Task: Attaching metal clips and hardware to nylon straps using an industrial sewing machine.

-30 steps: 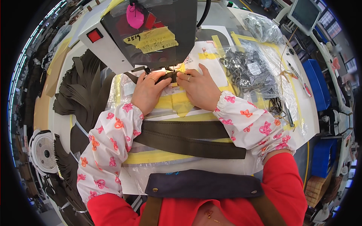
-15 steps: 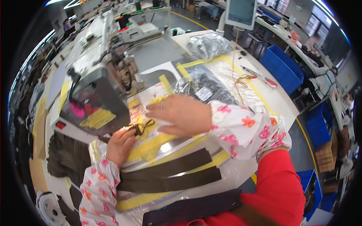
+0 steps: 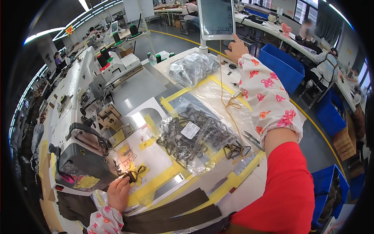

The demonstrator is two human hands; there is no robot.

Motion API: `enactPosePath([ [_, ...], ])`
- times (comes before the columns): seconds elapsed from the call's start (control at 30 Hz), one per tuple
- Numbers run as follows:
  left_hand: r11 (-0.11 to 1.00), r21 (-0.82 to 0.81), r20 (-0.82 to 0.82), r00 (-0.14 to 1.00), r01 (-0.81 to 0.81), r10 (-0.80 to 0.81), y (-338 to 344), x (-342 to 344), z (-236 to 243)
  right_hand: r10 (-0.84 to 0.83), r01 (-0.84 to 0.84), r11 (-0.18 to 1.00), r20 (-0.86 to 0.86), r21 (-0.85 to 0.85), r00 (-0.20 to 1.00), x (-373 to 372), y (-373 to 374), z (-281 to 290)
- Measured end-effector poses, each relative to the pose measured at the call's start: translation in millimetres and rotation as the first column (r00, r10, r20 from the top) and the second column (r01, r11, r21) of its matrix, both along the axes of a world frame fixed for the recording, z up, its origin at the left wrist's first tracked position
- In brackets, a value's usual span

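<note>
Low on the left, my left hand point(image 3: 118, 194) pinches a short dark webbing tab point(image 3: 131, 177) beside the sewing machine head point(image 3: 83, 163). A brass-coloured metal loop point(image 3: 140, 169) sticks out from the tab's far side. My right arm reaches far up and forward. At its end my right hand point(image 3: 237, 48) is empty, index finger extended at the lower right corner of a white-framed screen point(image 3: 216, 18); whether the fingertip touches it I cannot tell. Two dark fabric strips point(image 3: 171, 210) lie on the table near me.
A clear bag of dark metal buckles point(image 3: 194, 134) sits mid-table, with several loose buckles point(image 3: 236, 150) at its right. Behind it is another plastic bag point(image 3: 193, 68). Pointed scissors point(image 3: 252, 137) lie under my right forearm. Blue bins point(image 3: 281, 68) stand right of the table.
My right hand has left the spot beside my left hand and gone up to the screen. My left hand still grips the webbing tab. The view has tilted up.
</note>
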State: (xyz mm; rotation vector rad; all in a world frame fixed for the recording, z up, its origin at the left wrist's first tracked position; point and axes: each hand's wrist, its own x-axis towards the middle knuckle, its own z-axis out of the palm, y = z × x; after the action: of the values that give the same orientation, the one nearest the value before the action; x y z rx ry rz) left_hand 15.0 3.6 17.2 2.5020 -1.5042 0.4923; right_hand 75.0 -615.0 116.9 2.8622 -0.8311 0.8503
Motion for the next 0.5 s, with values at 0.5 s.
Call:
enactPosePath([
  [0.5, 0.999, -0.033, 0.01, 1.0, 0.007, -0.006, 2.4, -5.3, 0.0, 0.031, -0.032, 0.999, 0.02, 0.033, 0.999, 8.8, -4.1, 2.7],
])
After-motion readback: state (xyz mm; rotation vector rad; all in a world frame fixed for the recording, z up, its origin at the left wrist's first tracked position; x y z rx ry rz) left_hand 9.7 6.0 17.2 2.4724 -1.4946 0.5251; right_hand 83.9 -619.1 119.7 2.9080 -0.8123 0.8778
